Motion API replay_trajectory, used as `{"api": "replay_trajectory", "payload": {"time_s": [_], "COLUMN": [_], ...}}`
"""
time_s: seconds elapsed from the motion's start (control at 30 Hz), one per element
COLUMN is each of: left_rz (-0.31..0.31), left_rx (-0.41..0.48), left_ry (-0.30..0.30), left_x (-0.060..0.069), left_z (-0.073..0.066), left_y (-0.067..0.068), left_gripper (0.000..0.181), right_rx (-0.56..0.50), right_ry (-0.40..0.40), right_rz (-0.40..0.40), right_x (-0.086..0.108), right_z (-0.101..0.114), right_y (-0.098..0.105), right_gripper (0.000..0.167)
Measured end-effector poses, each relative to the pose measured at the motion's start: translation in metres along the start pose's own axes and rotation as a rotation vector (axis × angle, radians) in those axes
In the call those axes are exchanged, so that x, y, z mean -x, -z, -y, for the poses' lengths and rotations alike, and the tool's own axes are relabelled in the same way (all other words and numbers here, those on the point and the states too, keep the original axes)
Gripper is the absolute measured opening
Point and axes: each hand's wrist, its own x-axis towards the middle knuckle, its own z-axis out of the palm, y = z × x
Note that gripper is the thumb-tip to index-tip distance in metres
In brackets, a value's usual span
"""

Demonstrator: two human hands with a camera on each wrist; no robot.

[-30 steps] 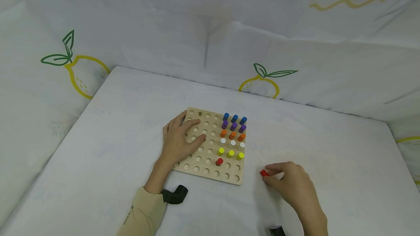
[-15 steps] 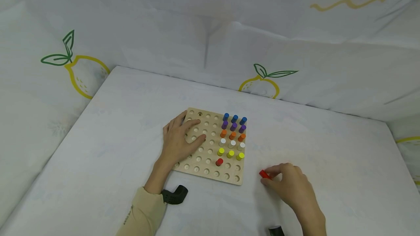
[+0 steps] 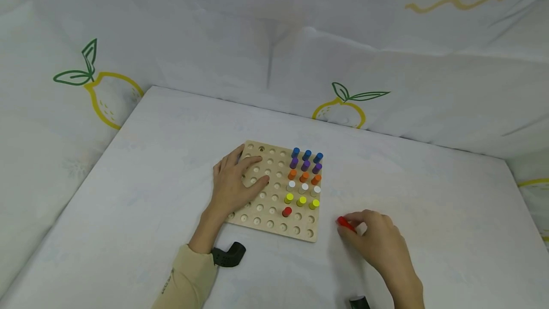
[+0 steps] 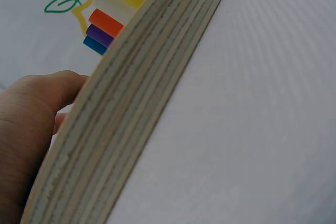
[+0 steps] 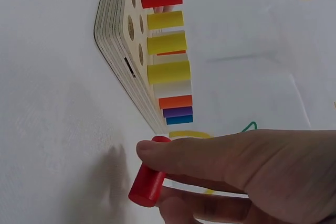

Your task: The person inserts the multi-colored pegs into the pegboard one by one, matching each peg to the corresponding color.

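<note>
A square wooden pegboard (image 3: 264, 195) lies flat in the middle of the head view. Pegs in rows of blue, purple, orange, white and yellow (image 3: 301, 201) stand along its right side, with one red peg (image 3: 287, 212) in front of them. My left hand (image 3: 233, 182) rests on the board's left part, thumb and index finger spread over the holes. To the right of the board, my right hand (image 3: 375, 235) pinches another red peg (image 5: 148, 182) between thumb and fingers. That peg is tilted and above the tabletop, apart from the board.
A white cloth covers the table (image 3: 150, 175). Behind it rises a white backdrop (image 3: 206, 51) printed with lemons. A black wrist device (image 3: 229, 255) sits by my left wrist, and a second black piece (image 3: 359, 302) shows at the bottom edge near my right forearm.
My right hand has shifted slightly left toward the board, and the red peg in it has turned so more of its length shows. The left hand and the board have stayed put.
</note>
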Motion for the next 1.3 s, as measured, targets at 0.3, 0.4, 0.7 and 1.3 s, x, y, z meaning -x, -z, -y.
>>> {"api": "replay_trajectory", "payload": {"time_s": [0.3, 0.4, 0.7, 1.3], "left_rz": [0.0, -0.002, -0.008, -0.001], "left_rx": [-0.002, 0.0, 0.003, -0.002], "left_ry": [-0.005, -0.006, -0.014, -0.005], "left_x": [0.0, 0.0, -0.001, -0.001], "left_z": [0.0, 0.0, 0.0, 0.0], "left_y": [0.0, 0.0, -0.001, 0.0], "left_gripper": [0.05, 0.05, 0.05, 0.051], "right_rx": [-0.067, -0.097, -0.184, -0.269], "right_ry": [0.102, 0.163, 0.271, 0.348], "right_rz": [-0.121, -0.176, -0.213, -0.165], "right_x": [0.005, 0.007, 0.009, 0.01], "right_z": [0.011, 0.015, 0.024, 0.041], "right_y": [0.0, -0.001, -0.007, -0.026], "right_gripper": [0.025, 0.022, 0.019, 0.023]}}
